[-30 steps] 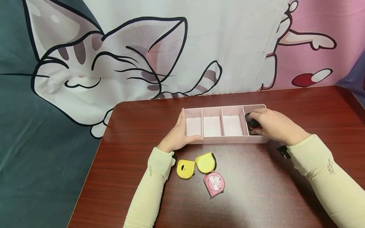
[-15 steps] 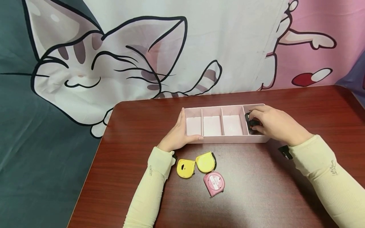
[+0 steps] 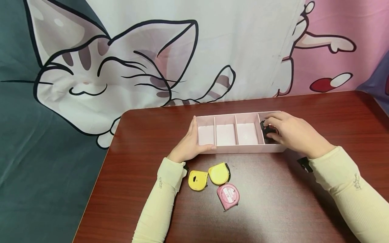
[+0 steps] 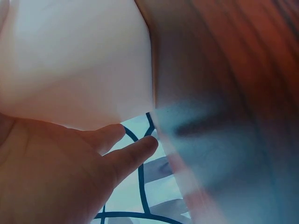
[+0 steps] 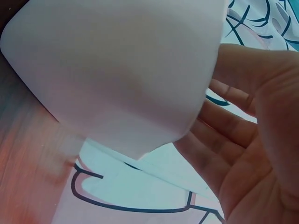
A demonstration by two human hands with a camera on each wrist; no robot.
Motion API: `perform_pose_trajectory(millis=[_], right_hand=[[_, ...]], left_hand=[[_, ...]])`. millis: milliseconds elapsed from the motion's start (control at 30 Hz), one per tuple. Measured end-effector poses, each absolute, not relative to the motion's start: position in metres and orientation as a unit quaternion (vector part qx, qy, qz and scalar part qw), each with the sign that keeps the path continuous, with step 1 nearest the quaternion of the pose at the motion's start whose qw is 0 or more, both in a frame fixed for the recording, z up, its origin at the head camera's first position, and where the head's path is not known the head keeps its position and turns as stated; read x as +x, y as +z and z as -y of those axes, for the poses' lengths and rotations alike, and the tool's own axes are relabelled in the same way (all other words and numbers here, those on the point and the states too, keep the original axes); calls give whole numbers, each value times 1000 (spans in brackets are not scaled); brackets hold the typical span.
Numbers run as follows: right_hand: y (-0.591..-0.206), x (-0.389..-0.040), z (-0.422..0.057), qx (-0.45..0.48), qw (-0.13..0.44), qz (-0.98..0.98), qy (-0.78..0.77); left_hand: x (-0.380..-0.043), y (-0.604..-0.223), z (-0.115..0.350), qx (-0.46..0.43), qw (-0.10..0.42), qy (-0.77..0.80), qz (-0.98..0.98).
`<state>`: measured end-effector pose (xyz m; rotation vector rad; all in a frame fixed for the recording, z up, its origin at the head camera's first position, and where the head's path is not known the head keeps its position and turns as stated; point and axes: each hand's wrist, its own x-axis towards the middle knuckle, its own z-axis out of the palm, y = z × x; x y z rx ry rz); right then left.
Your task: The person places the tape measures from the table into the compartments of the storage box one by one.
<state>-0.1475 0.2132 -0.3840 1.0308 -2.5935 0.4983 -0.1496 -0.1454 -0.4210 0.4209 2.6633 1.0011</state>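
Observation:
A long pink divided box point(image 3: 243, 149) lies on the table, its compartments side by side. My left hand point(image 3: 189, 143) rests against the box's left end with straight fingers, thumb along the front wall. In the left wrist view, fingers point(image 4: 133, 156) extend past the pale box wall point(image 4: 79, 60). My right hand point(image 3: 291, 131) reaches over the right end, thumb and fingers bent around a black tape measure point(image 3: 267, 139) in the rightmost compartment. The hand partly covers it. The box's end wall point(image 5: 117, 70) hides the fingertips in the right wrist view.
Two yellow tape measures, one on the left point(image 3: 198, 180) and one on the right point(image 3: 219, 173), lie in front of the box. A pink tape measure point(image 3: 228, 196) is just below them. A cartoon-printed curtain point(image 3: 255, 50) hangs behind the brown table point(image 3: 273, 202).
My right hand has shifted slightly rightward, its thumb and fingers a little farther apart, so more of the black tape measure shows. The left hand and box stay in place.

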Motion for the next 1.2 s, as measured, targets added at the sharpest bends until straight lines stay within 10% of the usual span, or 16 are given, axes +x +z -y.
perform_pose_trajectory(millis=[1200], right_hand=[[-372, -114, -189, 394, 178, 883, 184]], left_hand=[[-149, -422, 147, 151, 127, 345, -918]])
